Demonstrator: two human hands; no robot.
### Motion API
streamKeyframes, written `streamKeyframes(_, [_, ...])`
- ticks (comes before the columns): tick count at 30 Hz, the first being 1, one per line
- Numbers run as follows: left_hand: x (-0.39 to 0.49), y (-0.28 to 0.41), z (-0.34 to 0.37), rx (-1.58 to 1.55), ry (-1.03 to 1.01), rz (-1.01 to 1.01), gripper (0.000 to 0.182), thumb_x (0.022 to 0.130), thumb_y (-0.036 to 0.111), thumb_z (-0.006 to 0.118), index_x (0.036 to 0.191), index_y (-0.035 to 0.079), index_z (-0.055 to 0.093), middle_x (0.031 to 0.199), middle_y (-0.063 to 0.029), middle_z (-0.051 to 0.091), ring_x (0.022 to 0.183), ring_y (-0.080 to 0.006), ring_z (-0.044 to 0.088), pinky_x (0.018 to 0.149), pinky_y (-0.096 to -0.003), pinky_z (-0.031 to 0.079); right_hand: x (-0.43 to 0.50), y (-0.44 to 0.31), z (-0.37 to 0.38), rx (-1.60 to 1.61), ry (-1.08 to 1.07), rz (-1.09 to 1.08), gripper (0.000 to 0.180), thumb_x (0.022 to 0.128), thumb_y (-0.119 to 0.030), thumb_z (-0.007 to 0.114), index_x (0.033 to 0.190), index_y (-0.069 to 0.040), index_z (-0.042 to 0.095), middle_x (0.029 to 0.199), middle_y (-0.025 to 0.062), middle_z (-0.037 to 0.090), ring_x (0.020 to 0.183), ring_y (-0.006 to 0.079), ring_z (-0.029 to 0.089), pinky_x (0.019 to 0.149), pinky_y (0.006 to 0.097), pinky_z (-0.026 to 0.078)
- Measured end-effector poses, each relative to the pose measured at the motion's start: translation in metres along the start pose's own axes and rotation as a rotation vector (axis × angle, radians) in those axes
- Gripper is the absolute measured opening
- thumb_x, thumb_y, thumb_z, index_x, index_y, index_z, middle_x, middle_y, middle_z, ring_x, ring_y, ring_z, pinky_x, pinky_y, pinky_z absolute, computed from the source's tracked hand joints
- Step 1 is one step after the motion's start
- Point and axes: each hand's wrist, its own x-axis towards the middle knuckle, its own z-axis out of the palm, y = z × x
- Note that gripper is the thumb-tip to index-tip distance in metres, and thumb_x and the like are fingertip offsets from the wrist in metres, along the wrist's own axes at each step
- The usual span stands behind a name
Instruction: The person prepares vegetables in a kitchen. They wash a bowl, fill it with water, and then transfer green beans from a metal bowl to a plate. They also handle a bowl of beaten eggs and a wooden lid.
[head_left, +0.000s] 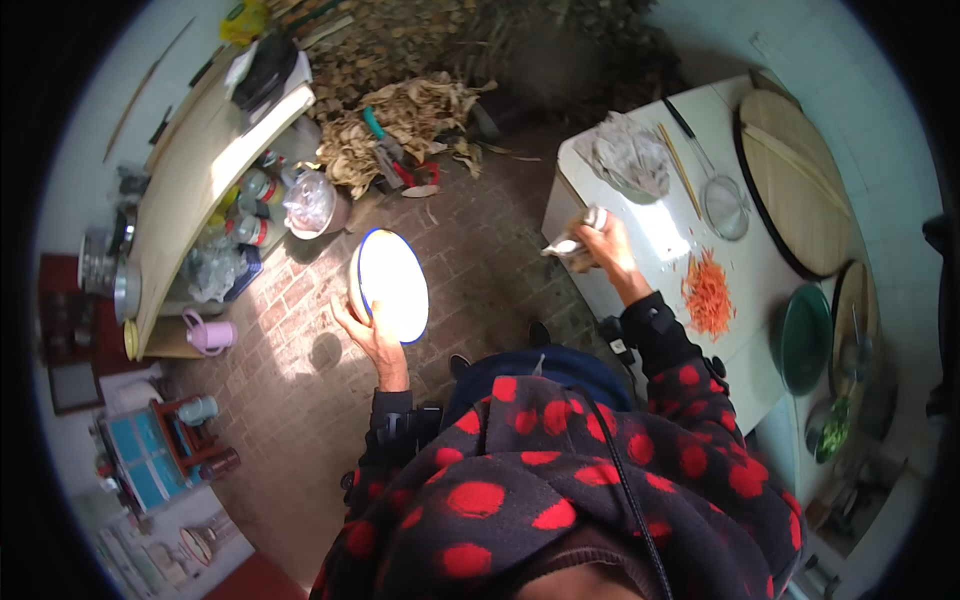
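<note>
My left hand (375, 341) grips the near edge of a white enamel basin (395, 285) with a blue rim. The basin is tilted over the brick floor, and bright sunlight washes out its inside. Bunched in my right hand (609, 246) is a crumpled, pale and brownish cloth (574, 247), held by the near left edge of the white-topped counter (750, 300). To the right of that hand, a heap of shredded carrot (707, 294) lies directly on the countertop.
A plastic-covered bowl (626, 157), chopsticks (681, 171), a wire strainer (725, 208), a round wooden lid (795, 180) and a green basin (806, 339) occupy the counter. Leftward stand a wooden table (191, 172), a bucket (319, 210) and a pink jug (214, 335). Dry husks (420, 112) lie ahead.
</note>
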Motion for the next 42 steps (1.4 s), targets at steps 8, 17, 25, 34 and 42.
streamKeyframes(8, [-0.123,-0.007,-0.041,0.042,0.403,-0.432,0.078,0.08,0.031,0.062,0.133,-0.005,0.019,0.124,-0.0234,0.039,0.111,-0.0283,0.043,0.091,-0.0336,0.037,0.072,0.024,-0.135,-1.541,0.243,-0.266,0.055,0.062,-0.039,0.072,0.093,0.003,0.054,0.089,0.0243,0.057,0.084,0.0399,0.056,0.07,0.0472,0.046])
streamKeyframes(17, [-0.221,0.019,-0.092,-0.393,0.671,-0.504,0.077,0.08,0.033,0.062,0.132,-0.007,0.022,0.122,-0.0207,0.043,0.113,-0.0239,0.043,0.093,-0.0319,0.036,-0.055,-0.003,0.145,-0.316,-1.123,0.326,0.069,0.086,-0.055,0.042,0.113,0.009,0.047,0.089,0.0189,0.061,0.066,0.0218,0.063,0.054,0.0288,0.049])
streamKeyframes(25, [-0.404,0.085,-0.147,-0.474,1.056,-0.445,0.068,0.082,0.045,0.05,0.129,-0.001,0.032,0.128,-0.0156,0.039,0.122,-0.0242,0.033,0.101,-0.0338,0.026,-0.269,-0.012,0.267,-0.413,-1.738,0.252,0.027,0.09,-0.026,0.045,0.085,0.0,0.053,0.064,0.007,0.057,0.049,0.0135,0.053,0.047,0.0238,0.041])
streamKeyframes(34, [-0.557,0.092,-0.16,-0.401,1.408,-0.22,0.072,0.082,0.047,0.053,0.129,-0.003,0.031,0.13,-0.0176,0.036,0.122,-0.0243,0.034,0.102,-0.0348,0.027,-0.41,0.017,0.324,-0.576,-2.287,0.101,0.028,0.083,-0.025,0.047,0.09,0.001,0.053,0.068,0.0058,0.056,0.053,0.0132,0.05,0.047,0.0257,0.04])
streamKeyframes(42, [-0.654,0.126,-0.152,-0.465,2.058,-0.132,0.058,0.089,0.035,0.049,0.128,-0.004,0.032,0.113,-0.0151,0.052,0.098,-0.0198,0.055,0.081,-0.0298,0.045,-0.482,0.019,0.389,-0.707,-2.643,0.045,0.029,0.083,-0.023,0.043,0.086,0.004,0.052,0.062,0.0072,0.055,0.045,0.0137,0.05,0.042,0.0257,0.04])
